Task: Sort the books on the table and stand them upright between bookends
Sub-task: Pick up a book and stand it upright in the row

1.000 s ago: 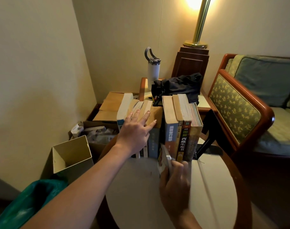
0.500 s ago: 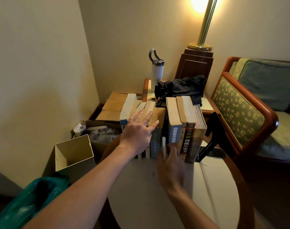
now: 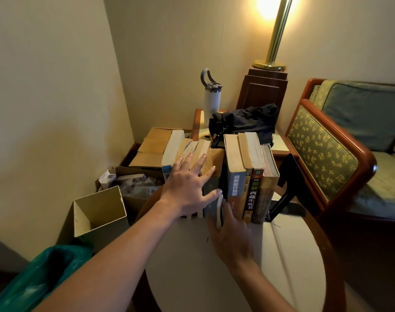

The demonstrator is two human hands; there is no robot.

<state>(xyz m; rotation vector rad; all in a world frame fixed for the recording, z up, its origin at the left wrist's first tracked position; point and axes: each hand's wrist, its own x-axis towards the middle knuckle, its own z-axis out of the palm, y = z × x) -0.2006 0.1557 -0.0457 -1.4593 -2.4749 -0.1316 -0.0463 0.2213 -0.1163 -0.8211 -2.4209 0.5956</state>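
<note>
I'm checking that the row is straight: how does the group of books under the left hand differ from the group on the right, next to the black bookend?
The left group leans away to the left, while the right group stands nearly upright. The left hand lies spread across the left group's spines; the right group's spines show, printed. The right group stands taller and sits beside the black bookend. Both stand on the round table, spines toward the camera.

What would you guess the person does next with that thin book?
Probably push the thin book fully into the gap: the right hand has it partly in, while the left hand presses the left books aside.
</note>
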